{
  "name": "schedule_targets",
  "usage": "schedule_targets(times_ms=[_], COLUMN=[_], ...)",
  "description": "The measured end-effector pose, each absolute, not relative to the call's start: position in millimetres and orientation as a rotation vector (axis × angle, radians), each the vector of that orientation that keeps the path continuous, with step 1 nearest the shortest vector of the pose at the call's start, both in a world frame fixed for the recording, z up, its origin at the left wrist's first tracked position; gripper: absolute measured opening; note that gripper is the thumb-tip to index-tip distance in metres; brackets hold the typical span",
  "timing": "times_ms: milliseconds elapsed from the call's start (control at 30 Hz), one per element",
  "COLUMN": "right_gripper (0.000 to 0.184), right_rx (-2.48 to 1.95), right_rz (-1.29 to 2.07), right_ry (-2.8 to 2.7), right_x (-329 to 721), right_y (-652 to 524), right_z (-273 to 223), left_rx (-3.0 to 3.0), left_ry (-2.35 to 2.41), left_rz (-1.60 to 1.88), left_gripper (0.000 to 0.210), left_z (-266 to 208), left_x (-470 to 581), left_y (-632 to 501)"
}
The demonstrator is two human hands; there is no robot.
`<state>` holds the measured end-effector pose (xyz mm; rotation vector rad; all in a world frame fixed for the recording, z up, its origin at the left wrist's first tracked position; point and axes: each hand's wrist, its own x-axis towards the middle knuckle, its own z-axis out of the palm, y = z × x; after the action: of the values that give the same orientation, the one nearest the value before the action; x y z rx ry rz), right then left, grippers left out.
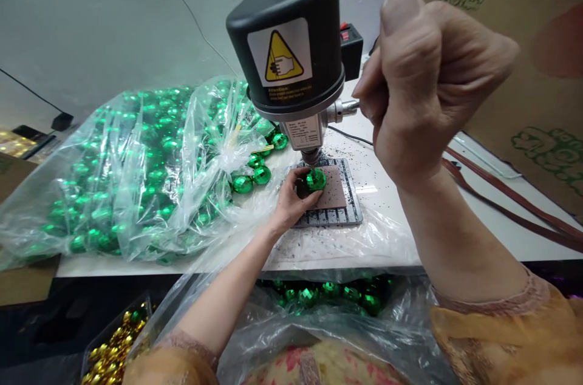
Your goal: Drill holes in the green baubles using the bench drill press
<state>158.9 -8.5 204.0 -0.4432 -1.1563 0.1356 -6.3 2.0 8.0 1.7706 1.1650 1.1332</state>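
Note:
My left hand point(295, 198) pinches a shiny green faceted ball ornament point(316, 179) between thumb and fingers. The ball rests on a brown board point(336, 187), right under the chuck point(311, 156) of a small black drill press point(286, 45). At the right, close to the camera, my right hand point(412, 78) is closed in a fist at the press's feed lever point(348, 107); the fingers cover the lever's grip. Beneath the board lies the slotted metal base point(353, 215) of the press, strewn with dark shavings.
A big clear plastic bag point(136, 178) of green balls fills the table's left side, with loose green balls point(252, 180) beside it. More green balls point(328, 294) lie in plastic below the table edge. Gold balls point(112, 351) sit lower left. Cardboard point(514, 81) and brown straps point(501, 190) are at right.

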Motion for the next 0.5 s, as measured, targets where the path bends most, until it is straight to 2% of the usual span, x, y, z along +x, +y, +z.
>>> schedule_targets(times_ms=[233,500], right_gripper=[0.049,0.051], right_rx=[-0.459,-0.398], right_rz=[0.120,0.113], right_ry=[-1.152,-1.153], right_x=[158.6,158.5], right_y=[-9.1,-7.7], right_z=[204.6,200.2], left_rx=[1.706,1.612], left_ry=[1.141,1.102], left_rz=[1.192,1.220], left_gripper=[0.049,0.055], left_z=[4.6,-2.4], left_x=[3.0,4.4], left_y=[-6.2,-3.8])
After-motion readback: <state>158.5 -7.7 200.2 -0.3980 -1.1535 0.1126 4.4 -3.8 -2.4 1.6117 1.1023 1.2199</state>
